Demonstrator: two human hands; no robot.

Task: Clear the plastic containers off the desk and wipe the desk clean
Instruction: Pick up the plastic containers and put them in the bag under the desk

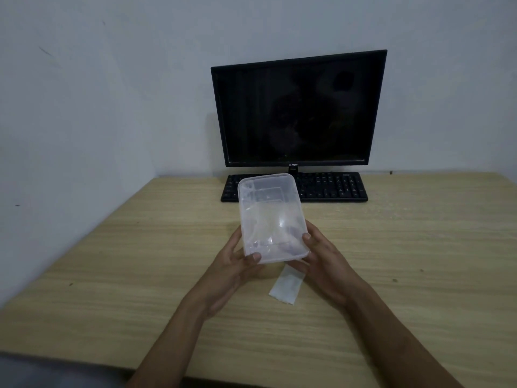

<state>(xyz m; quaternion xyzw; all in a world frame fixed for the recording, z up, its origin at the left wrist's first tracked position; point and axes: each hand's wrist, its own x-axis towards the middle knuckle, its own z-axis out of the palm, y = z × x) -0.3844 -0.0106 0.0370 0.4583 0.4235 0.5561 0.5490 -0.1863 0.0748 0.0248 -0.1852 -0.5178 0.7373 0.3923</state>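
**Container lifted between both hands**

Head view: the clear plastic container (270, 217) is held above the table (112, 275). The left hand (232, 264) and right hand (319, 256) grip its near end, equally close. Its long axis runs away from the person, tilted up toward the keyboard (330, 187). A white wipe (285, 287) lies just beneath.

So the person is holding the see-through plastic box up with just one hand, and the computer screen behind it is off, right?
Not quite. The head view shows both hands on the plastic box: the left hand grips its near left corner and the right hand grips its near right side. The rest is right: the box is see-through, and the computer screen behind it is dark.
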